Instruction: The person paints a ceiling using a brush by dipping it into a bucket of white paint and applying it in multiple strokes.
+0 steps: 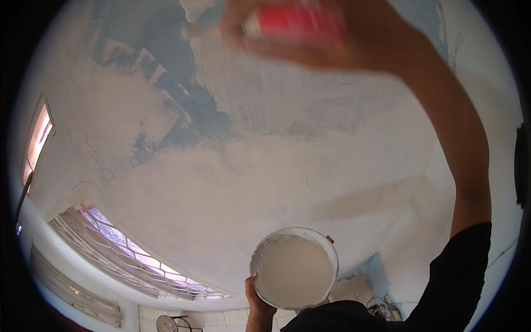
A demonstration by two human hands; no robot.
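Pale, patchy wall [265, 182] fills most of my view, and at the near middle of it I've got the bucket [255, 263], brim facing me, creamy white liquid [297, 271] pooled inside. Left hand [260, 301] is on it, gripping the near-left side, thumb up at the rim; the other fingers are hidden from me. Small dark lug [330, 239] on the rim, far-right side.

Up to the far edge now: right hand [362, 41], badly blurred, closed around a red object [301, 23]. I can't make out what it is, nor whether it touches the wall. Bare forearm below it, running down into a black sleeve [459, 265] on the right.

Outward we go! Blue patches [193, 116] show through the pale coat, far and left of centre. Over on the left, a barred window [130, 243] letting in bright light, and a narrower window [37, 141] farther along. Along the near edge, pale floor tiles [215, 318], a round-topped stool [167, 323] to the left, and some clutter [387, 310] on the right, too jumbled to name.
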